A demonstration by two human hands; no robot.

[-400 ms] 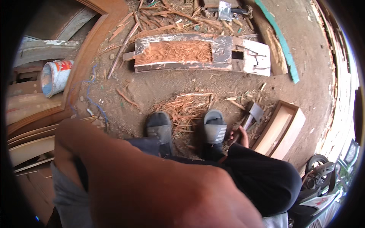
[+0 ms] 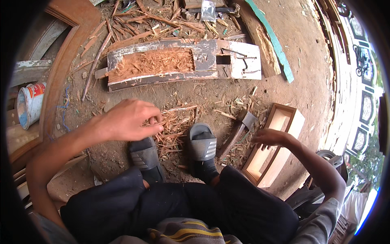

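My left hand (image 2: 132, 120) hovers above the ground by my left sandal, its fingers loosely bent and apart, with nothing seen in them. Over the edge of a narrow open wooden box frame (image 2: 267, 166), my right hand (image 2: 270, 138) hangs with its fingers loosely stretched and empty. A hatchet (image 2: 233, 138) with a dark head and wooden handle lies on the ground between my right sandal and that box frame. Farther off is a weathered plank (image 2: 205, 61) with flaking paint; a long hollow in it is filled with reddish wood chips (image 2: 158, 62).
Splinters (image 2: 174, 122) lie between my sandals. A green-painted strip (image 2: 272, 40) rests along a rough timber at the far right. Left stand a brown wooden frame (image 2: 61, 77) and a white bucket (image 2: 34, 103) on its side. Part of a motorbike (image 2: 331, 162) is at right.
My left arm has swung from across my lap to above the ground at left. My right hand has left the hatchet's handle and moved right, over the box frame. The view has shifted.
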